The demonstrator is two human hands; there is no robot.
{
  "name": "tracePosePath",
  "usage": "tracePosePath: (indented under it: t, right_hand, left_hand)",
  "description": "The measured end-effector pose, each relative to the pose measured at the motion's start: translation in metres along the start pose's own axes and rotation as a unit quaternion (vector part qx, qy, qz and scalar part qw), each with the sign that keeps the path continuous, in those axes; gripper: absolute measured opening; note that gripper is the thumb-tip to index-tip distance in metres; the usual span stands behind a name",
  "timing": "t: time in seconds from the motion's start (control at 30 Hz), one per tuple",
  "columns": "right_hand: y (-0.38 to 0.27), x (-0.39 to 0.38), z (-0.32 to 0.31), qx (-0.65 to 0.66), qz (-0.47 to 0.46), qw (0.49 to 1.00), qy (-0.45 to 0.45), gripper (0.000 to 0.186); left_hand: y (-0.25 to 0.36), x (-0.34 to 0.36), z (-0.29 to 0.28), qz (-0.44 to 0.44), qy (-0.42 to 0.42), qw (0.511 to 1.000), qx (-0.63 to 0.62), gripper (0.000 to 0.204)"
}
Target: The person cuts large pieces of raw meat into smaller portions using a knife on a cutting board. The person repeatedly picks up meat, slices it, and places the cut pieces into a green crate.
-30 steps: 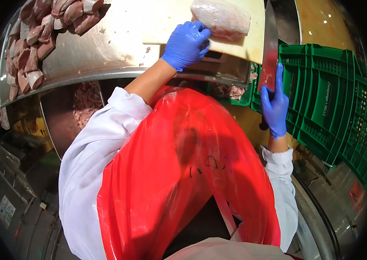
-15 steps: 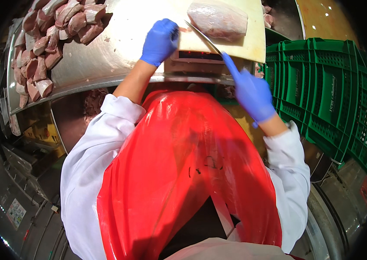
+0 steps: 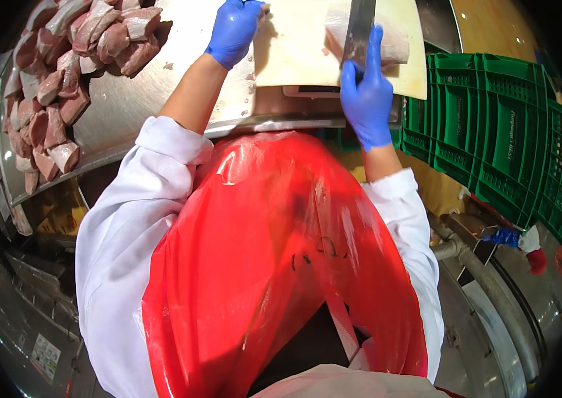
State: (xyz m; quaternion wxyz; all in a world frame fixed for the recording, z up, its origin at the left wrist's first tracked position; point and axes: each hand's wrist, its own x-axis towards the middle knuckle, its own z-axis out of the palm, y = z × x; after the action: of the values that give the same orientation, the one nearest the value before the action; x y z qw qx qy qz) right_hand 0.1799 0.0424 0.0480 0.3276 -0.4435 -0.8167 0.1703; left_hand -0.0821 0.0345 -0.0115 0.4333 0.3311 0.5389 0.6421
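Your right hand (image 3: 367, 99) gripped a knife (image 3: 360, 30), tip cut off, that partly hid the meat (image 3: 395, 43) at one o'clock. Your left hand (image 3: 234, 32), near twelve, curled; I couldn't tell whether around anything.

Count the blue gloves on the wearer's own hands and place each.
2: one on the left hand, left of the large meat piece; one on the right hand, holding the knife.

Right hand (image 3: 366, 99) with knife (image 3: 361, 30) over pale meat piece (image 3: 392, 41)
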Motion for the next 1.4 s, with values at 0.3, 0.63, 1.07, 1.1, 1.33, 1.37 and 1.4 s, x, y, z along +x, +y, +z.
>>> tracePosePath:
  t: [0.3,0.63,1.07,1.1,1.33,1.37,1.4]
  right_hand:
    - [-0.061,-0.051,0.013,-0.271,0.133,0.943,-0.137,0.08]
    - [-0.128,-0.124,-0.061,-0.137,0.274,0.941,-0.145,0.075]
    - [-0.071,0.066,0.025,-0.219,0.084,0.972,0.03,0.064]
    - [-0.076,0.067,0.027,-0.21,0.064,0.975,0.036,0.059]
    - [-0.082,-0.05,0.014,-0.334,0.161,0.912,-0.175,0.084]
    - [-0.092,-0.067,0.008,-0.337,0.177,0.902,-0.204,0.086]
    - [-0.104,-0.08,-0.001,-0.319,0.212,0.895,-0.228,0.084]
  left_hand:
    - [-0.003,0.033,-0.018,0.01,-0.019,0.998,-0.053,0.019]
    - [-0.017,0.03,0.071,0.106,-0.165,0.932,0.305,0.034]
    - [-0.023,0.062,0.077,0.154,-0.261,0.894,0.331,0.024]
    - [-0.027,0.065,0.077,0.154,-0.261,0.896,0.325,0.024]
    - [-0.012,0.057,0.068,0.16,-0.241,0.898,0.33,0.022]
    - [-0.011,0.06,0.064,0.165,-0.23,0.894,0.346,0.021]
    - [-0.01,0.066,0.058,0.171,-0.22,0.891,0.359,0.02]
